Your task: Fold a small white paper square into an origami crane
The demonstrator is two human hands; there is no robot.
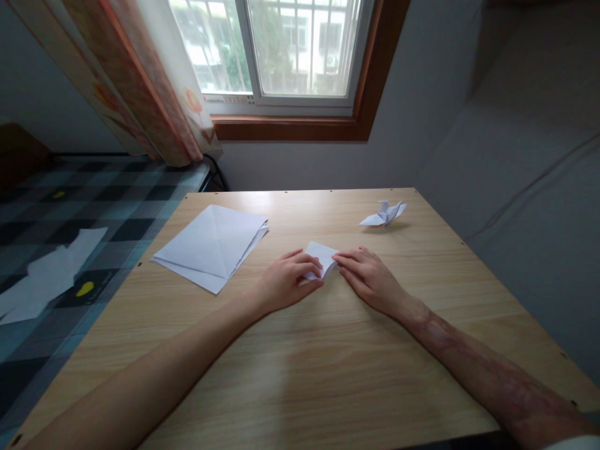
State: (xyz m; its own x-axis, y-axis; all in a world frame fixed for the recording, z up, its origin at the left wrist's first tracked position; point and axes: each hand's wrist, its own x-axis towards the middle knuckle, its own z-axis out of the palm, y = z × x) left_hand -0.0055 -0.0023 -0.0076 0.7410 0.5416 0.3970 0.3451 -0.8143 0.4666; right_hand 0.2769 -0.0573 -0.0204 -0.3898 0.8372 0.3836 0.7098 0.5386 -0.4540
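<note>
A small folded white paper is between my hands at the middle of the table. My left hand rests on its left side, fingers over the sheet and thumb along the near edge. With fingertips pinched at the paper's right corner, my right hand grips it there. The near part of the paper lifts a little off the wood, and some of it is hidden under my left fingers.
A stack of white paper sheets lies on the wooden table to the left. A folded paper crane stands at the back right. Paper scraps lie on the checked bed. Beyond the table is a window.
</note>
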